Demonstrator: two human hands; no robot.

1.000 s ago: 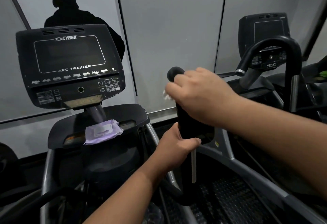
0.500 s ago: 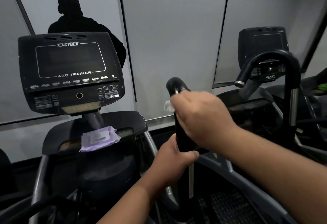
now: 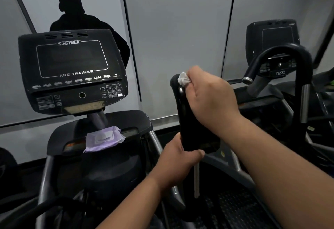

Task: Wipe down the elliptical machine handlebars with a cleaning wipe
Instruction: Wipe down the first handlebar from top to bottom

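A black upright handlebar (image 3: 182, 113) of the elliptical machine rises in the middle of the view. My right hand (image 3: 211, 98) is wrapped round its upper part and holds a crumpled white wipe (image 3: 183, 79) against the rounded top of the grip. Lower down, my left hand (image 3: 179, 162) grips the same handlebar where the black grip ends and a metal bar (image 3: 196, 180) shows below. Most of the wipe is hidden under my right fingers.
The black console (image 3: 72, 73) reads CYBEX ARC TRAINER at the left. A purple wipes pack (image 3: 104, 138) lies on the tray under it. A curved black handlebar (image 3: 289, 53) and a second console (image 3: 273, 37) of a neighbouring machine stand at the right. A grey wall is behind.
My right hand with the wipe slid down the grip and has come back up near its top. My left hand keeps its hold lower down. The view shifted slightly.
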